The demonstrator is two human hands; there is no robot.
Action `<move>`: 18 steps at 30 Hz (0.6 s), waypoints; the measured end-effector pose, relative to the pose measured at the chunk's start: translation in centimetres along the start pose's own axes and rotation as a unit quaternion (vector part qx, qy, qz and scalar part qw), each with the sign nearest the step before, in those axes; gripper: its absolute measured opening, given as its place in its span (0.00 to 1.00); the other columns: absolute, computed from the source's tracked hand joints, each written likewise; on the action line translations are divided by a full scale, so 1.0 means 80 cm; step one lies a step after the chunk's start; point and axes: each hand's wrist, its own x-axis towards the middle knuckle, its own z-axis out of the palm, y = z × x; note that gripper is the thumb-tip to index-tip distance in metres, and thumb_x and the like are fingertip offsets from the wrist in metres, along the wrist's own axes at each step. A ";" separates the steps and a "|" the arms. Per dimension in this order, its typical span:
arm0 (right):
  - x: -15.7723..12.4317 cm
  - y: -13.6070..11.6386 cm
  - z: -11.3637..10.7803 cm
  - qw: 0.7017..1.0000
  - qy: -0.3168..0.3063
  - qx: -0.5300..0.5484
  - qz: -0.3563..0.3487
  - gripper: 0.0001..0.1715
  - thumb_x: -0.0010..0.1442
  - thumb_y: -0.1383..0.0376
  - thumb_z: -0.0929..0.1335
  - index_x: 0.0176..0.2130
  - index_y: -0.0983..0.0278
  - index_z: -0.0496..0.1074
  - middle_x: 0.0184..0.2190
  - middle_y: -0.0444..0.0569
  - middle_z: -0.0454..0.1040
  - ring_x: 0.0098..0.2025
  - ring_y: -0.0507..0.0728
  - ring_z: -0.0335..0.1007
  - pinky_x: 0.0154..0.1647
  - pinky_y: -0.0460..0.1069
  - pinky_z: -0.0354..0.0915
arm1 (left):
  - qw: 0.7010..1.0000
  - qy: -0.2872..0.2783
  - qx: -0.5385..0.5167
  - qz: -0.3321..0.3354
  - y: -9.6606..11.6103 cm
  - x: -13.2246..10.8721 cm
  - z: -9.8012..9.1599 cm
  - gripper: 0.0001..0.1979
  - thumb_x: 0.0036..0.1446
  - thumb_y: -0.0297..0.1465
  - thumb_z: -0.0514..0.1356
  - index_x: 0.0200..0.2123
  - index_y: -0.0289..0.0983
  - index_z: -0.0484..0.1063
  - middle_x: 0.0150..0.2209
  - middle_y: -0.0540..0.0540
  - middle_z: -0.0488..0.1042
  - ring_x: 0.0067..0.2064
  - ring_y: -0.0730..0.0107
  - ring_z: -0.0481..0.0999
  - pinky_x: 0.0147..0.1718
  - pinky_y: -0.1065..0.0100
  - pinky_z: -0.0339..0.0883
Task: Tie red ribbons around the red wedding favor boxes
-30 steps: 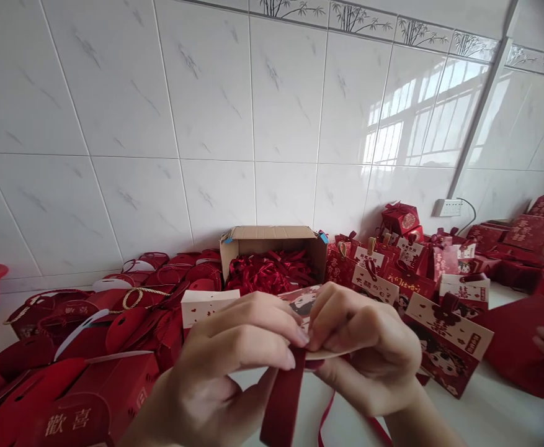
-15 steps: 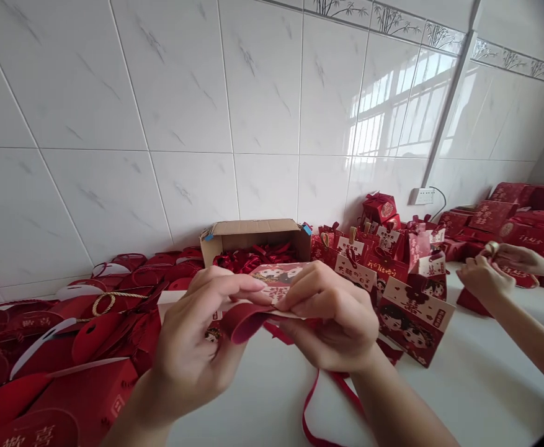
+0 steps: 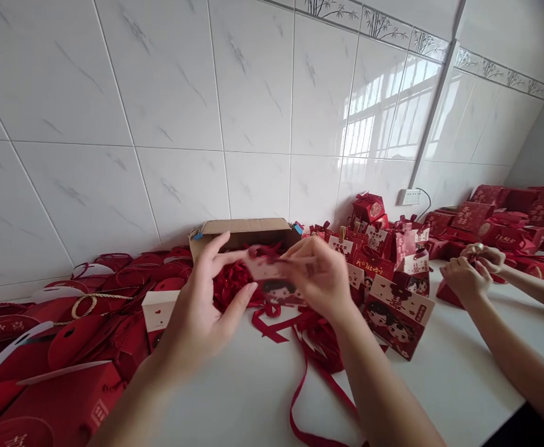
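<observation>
- Right hand [image 3: 324,280] pinches the small box [image 3: 275,288] by its right end.
- The box, blurred, lies crosswise between both hands.
- Left hand [image 3: 201,299] gapes beside it; fingertip contact unclear.

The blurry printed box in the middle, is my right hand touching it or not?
Touching. The head view shows it: the right hand closes over the right end of the printed box, with no gap between.

One held printed box [image 3: 276,282], one cardboard carton [image 3: 253,226], one wall socket [image 3: 410,197] and one pale wall strip [image 3: 432,118]; the red boxes [image 3: 67,397] overlap beyond counting.
</observation>
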 end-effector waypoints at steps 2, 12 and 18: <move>0.009 0.015 -0.022 0.989 0.141 -0.044 0.021 0.09 0.51 0.71 0.72 0.26 0.63 0.67 0.27 0.45 0.73 0.30 0.52 0.72 0.28 0.47 0.70 | 0.999 0.011 0.042 0.005 0.000 0.001 -0.003 0.39 0.57 0.33 0.62 0.66 0.43 0.44 0.58 0.40 0.65 0.61 0.56 0.63 0.60 0.52 0.60; 0.004 0.121 -0.135 0.867 0.458 -0.182 0.075 0.22 0.48 0.59 0.73 0.25 0.59 0.54 0.27 0.45 0.70 0.37 0.57 0.73 0.47 0.57 0.72 | 0.997 0.005 0.075 -0.007 0.007 0.000 -0.021 0.33 0.58 0.37 0.60 0.64 0.47 0.50 0.62 0.44 0.60 0.62 0.56 0.61 0.60 0.51 0.60; -0.015 0.160 -0.159 0.857 0.432 -0.200 0.198 0.22 0.42 0.60 0.74 0.32 0.61 0.60 0.30 0.46 0.71 0.37 0.58 0.72 0.42 0.57 0.72 | 0.995 0.027 0.091 -0.005 0.011 0.003 -0.034 0.32 0.57 0.37 0.61 0.63 0.46 0.52 0.62 0.44 0.61 0.62 0.54 0.61 0.60 0.48 0.61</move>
